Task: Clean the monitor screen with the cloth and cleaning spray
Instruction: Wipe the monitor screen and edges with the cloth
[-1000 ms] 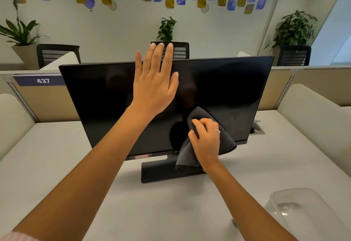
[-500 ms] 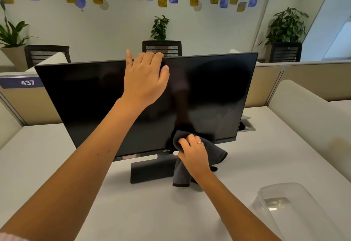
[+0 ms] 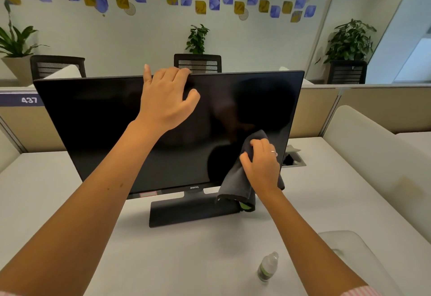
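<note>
A dark monitor [image 3: 116, 120] is shown standing on its base on the white desk [image 3: 58, 190], screen off. Its top edge is gripped by the left hand [image 3: 165, 99], the fingers curled over the bezel. A dark grey cloth [image 3: 235, 183] is clenched in the grip of the right hand [image 3: 262, 165] and pressed against the lower right of the screen. A small spray bottle [image 3: 267, 266] is seen upright on the desk, near the right forearm. A clear plastic container [image 3: 345, 246] lies at far right.
</note>
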Motion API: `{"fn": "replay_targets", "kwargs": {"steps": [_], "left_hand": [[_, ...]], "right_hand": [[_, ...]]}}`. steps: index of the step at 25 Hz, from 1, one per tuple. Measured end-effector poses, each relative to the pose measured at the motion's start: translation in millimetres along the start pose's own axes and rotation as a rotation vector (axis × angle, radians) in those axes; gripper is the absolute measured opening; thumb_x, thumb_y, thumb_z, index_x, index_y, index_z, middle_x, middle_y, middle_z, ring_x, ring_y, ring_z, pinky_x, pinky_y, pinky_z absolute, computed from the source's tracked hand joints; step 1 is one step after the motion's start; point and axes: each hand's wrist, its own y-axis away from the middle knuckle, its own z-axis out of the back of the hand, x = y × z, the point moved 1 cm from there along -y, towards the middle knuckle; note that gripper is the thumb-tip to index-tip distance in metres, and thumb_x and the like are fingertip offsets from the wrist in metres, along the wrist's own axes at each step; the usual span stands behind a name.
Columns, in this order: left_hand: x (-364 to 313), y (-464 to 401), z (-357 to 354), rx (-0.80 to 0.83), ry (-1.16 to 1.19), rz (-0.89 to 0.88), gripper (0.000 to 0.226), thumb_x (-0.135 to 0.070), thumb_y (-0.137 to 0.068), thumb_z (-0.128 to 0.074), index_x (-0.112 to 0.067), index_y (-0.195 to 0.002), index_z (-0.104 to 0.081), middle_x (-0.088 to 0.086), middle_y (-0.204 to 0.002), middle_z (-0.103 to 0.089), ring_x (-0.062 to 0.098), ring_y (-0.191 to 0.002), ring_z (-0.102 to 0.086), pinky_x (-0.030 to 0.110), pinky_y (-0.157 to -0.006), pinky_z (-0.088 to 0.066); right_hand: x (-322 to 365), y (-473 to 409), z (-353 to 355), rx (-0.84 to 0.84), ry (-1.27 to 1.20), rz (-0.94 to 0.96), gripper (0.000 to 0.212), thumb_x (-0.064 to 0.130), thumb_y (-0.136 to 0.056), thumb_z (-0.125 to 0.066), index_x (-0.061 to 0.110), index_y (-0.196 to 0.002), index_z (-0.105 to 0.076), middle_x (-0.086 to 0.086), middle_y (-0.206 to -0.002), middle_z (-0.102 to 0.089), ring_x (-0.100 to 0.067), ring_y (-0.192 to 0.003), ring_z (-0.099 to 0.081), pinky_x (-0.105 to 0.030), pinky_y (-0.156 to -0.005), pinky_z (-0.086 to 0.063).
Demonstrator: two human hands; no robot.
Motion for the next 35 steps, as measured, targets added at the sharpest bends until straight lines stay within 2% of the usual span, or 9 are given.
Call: {"fn": "replay_targets", "kwargs": {"steps": [4,9,13,17,20,24,29,32,35], "left_hand": [[-2,-1,-2,-0.011,0.010,0.026,0.044,-0.038,-0.085,-0.034,-0.016,-0.119,-0.050,0.003,-0.120,-0.057,0.025,-0.120,-0.043,0.054,-0.114,0.000],[-4,-2,-3,0.003,0.016,0.029,0.048,-0.039,-0.084,-0.033,-0.017,-0.124,-0.048,0.003,-0.126,-0.055,0.024,-0.125,-0.040,0.053,-0.114,0.001],[-3,-3,-2,0.043,0.011,0.034,0.051,-0.040,-0.084,-0.032,-0.017,-0.126,-0.047,0.004,-0.128,-0.054,0.025,-0.127,-0.039,0.053,-0.114,0.002],[-2,-6,3,0.101,0.017,0.040,0.053,-0.042,-0.083,-0.030,-0.017,-0.128,-0.045,0.005,-0.133,-0.051,0.026,-0.129,-0.037,0.054,-0.114,0.003],[-2,-6,5,0.136,0.014,0.031,0.056,-0.043,-0.083,-0.030,-0.016,-0.131,-0.043,0.006,-0.135,-0.049,0.026,-0.131,-0.034,0.054,-0.114,0.003],[-2,-4,6,0.160,-0.013,0.003,0.059,-0.044,-0.082,-0.031,-0.015,-0.132,-0.041,0.008,-0.137,-0.047,0.026,-0.133,-0.032,0.054,-0.114,0.003],[0,-3,6,0.139,-0.027,-0.013,0.059,-0.043,-0.081,-0.032,-0.015,-0.132,-0.040,0.008,-0.138,-0.046,0.025,-0.133,-0.031,0.055,-0.114,0.003],[1,-4,3,0.130,-0.022,-0.020,0.058,-0.043,-0.081,-0.032,-0.016,-0.131,-0.041,0.007,-0.137,-0.046,0.025,-0.133,-0.031,0.055,-0.113,0.004],[0,-4,0,0.122,-0.018,-0.016,0.058,-0.043,-0.080,-0.032,-0.016,-0.131,-0.041,0.007,-0.137,-0.047,0.025,-0.133,-0.031,0.055,-0.113,0.004]], "right_hand": [[22,-1,-3,-0.024,0.203,0.288,0.026,0.021,-0.076,-0.075,0.010,-0.097,-0.066,-0.011,-0.091,-0.066,-0.027,-0.077,-0.061,-0.030,-0.056,-0.052],[6,38,-16,0.150,0.229,0.462,0.029,0.020,-0.065,-0.085,0.013,-0.090,-0.072,-0.010,-0.087,-0.070,-0.027,-0.074,-0.065,-0.031,-0.058,-0.055],[-26,48,-16,0.424,0.286,0.294,0.020,0.014,-0.080,-0.067,0.014,-0.100,-0.065,-0.011,-0.099,-0.058,-0.031,-0.091,-0.054,-0.041,-0.073,-0.048],[-60,34,-5,0.414,0.281,0.189,0.021,0.019,-0.082,-0.064,0.014,-0.103,-0.060,-0.009,-0.104,-0.056,-0.029,-0.096,-0.053,-0.037,-0.075,-0.046],[-79,18,11,0.284,0.108,0.046,0.026,0.019,-0.084,-0.067,0.007,-0.107,-0.062,-0.014,-0.110,-0.060,-0.031,-0.101,-0.055,-0.031,-0.080,-0.047],[-74,-14,32,0.045,-0.012,-0.062,0.033,0.021,-0.085,-0.067,0.003,-0.112,-0.062,-0.019,-0.112,-0.063,-0.033,-0.097,-0.061,-0.040,-0.086,-0.052],[-30,-45,37,-0.164,-0.109,0.066,0.027,0.018,-0.087,-0.065,0.002,-0.109,-0.066,-0.019,-0.109,-0.065,-0.031,-0.096,-0.062,-0.030,-0.084,-0.047],[-20,-35,26,-0.121,-0.079,0.121,0.026,0.017,-0.085,-0.067,0.005,-0.108,-0.067,-0.017,-0.109,-0.065,-0.029,-0.097,-0.060,-0.031,-0.084,-0.049],[-35,-6,9,0.134,-0.064,-0.001,0.031,0.014,-0.082,-0.065,0.016,-0.113,-0.064,-0.014,-0.115,-0.055,-0.031,-0.104,-0.050,-0.043,-0.086,-0.047]]}}
